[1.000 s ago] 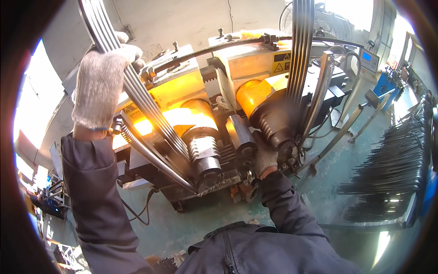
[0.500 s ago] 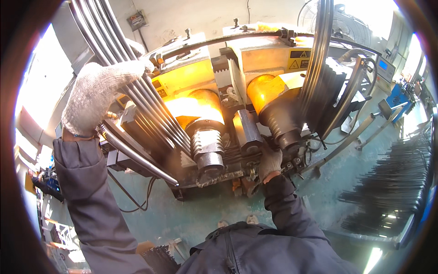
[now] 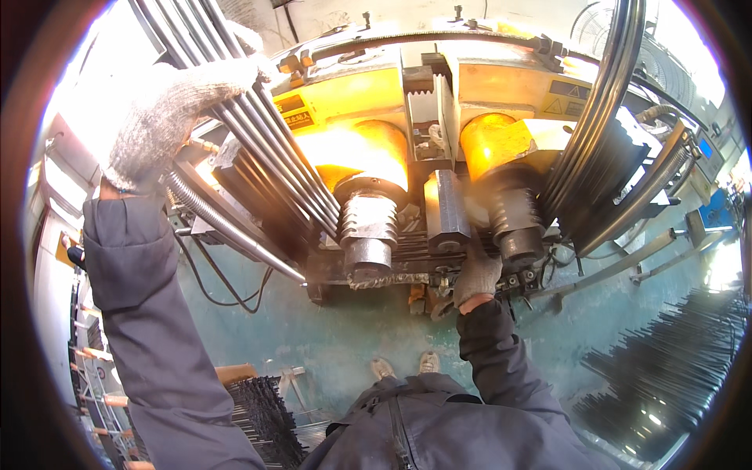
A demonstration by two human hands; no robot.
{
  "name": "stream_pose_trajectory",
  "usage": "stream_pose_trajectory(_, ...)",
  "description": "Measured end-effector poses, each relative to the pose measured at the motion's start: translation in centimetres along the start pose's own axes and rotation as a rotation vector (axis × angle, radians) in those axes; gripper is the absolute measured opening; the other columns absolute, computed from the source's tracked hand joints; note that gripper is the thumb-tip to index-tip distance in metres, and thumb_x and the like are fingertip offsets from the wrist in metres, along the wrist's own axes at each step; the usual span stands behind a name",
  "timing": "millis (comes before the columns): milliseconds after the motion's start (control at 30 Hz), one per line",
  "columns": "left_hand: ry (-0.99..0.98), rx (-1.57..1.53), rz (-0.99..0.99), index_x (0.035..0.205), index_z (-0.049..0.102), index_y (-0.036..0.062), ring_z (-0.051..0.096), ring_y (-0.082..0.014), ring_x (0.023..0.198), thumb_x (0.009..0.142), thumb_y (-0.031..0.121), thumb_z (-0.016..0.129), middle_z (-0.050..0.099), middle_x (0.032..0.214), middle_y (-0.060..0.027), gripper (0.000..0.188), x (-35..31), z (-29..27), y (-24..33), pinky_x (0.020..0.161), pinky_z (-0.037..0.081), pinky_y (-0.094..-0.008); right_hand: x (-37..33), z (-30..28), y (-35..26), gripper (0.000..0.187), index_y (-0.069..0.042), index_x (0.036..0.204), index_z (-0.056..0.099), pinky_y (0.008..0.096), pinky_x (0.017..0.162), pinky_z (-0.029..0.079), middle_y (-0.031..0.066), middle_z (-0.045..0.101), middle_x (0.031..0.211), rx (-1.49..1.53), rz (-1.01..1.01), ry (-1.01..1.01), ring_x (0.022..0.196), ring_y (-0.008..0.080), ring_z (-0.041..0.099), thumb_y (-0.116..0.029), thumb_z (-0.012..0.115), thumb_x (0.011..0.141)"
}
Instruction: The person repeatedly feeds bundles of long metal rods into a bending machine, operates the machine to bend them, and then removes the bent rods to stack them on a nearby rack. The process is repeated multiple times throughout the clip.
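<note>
My left hand (image 3: 160,117), in a whitish knit glove, is closed round a bundle of long shiny metal rods (image 3: 286,153). The rods slant down to the left grooved roller (image 3: 370,227) of a yellow machine (image 3: 356,94). My right hand (image 3: 478,280), also gloved, reaches to the machine's low front edge, just under a dark angular block (image 3: 447,207). Its fingers are hidden in shadow there, so what they touch does not show. Beside it is the right grooved roller (image 3: 515,223). A second bundle of rods (image 3: 599,117) leans against the machine's right side.
A ribbed metal hose (image 3: 227,223) runs down the left side. Many dark rods (image 3: 674,364) lie piled at the right. More dark pieces (image 3: 266,415) stand at lower left. Cables (image 3: 235,298) hang over the green floor (image 3: 329,337). A bar (image 3: 619,262) juts out at right.
The view has shifted, so the machine sits a little differently and my shoes show more fully. My left hand still grips the rods; my right hand stays at the low front edge.
</note>
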State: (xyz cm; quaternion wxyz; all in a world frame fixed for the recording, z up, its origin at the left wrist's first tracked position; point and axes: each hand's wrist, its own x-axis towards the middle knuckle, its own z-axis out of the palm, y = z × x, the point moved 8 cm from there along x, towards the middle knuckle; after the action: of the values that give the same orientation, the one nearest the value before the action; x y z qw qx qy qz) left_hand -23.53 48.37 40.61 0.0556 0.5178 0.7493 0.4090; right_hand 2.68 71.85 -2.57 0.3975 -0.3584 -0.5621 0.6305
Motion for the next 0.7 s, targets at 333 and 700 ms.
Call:
stream_pose_trajectory(333,-0.114,0.083,0.033,0.151,0.074,0.0032,0.071,-0.0174,0.131,0.118,0.023,0.064,0.077,0.144,-0.0065,0.04,0.7,-1.4,-2.8,0.117,0.058,-0.0383,0.1,0.3,0.3,0.033,-0.007,0.143,0.073,0.0384,0.098,0.059,0.0095,0.074,0.133,0.388,0.058,0.042,0.114,0.0225,0.072,-0.008,0.067,0.11)
stream_pose_trajectory(700,0.028,0.556,0.297,0.133,0.072,0.0036,0.07,-0.02,0.117,0.11,0.01,0.066,0.073,0.126,-0.0065,0.025,-4.4,1.1,3.9,0.105,0.057,-0.0376,-2.0,-3.5,-4.0,0.032,-0.004,0.134,0.078,0.0391,0.104,0.058,0.0147,0.076,0.133,-0.406,-0.387,-0.167,0.118,0.0234,0.074,-0.002,0.068,0.103)
